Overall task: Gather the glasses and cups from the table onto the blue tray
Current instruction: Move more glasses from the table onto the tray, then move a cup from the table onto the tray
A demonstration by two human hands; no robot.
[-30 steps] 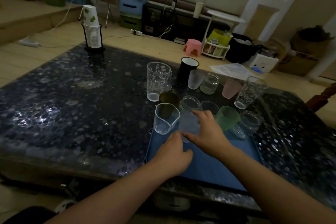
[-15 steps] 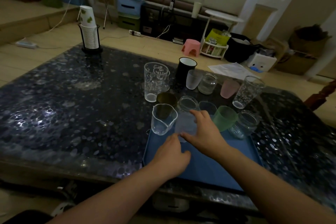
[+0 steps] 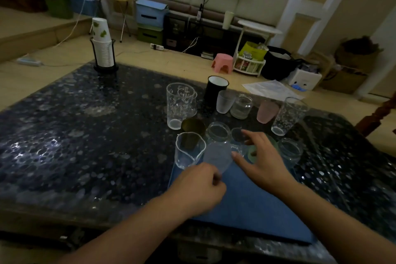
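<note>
No lettering, brand, number or sign can be read anywhere in the head view. The tall clear glass (image 3: 181,105) on the table carries white printed motifs, and the clear tumbler (image 3: 288,115) at the right carries a scatter of white specks, but neither pattern resolves into letters. The top paper cup (image 3: 100,29) of the stack in the black holder shows green leaf-like blotches only (no writing among them). The white sheet (image 3: 271,88) lying on the floor beyond the table has faint bluish marks, too blurred to read. The yellow-green bag (image 3: 252,49) in the white rack shows no legible print either.
</note>
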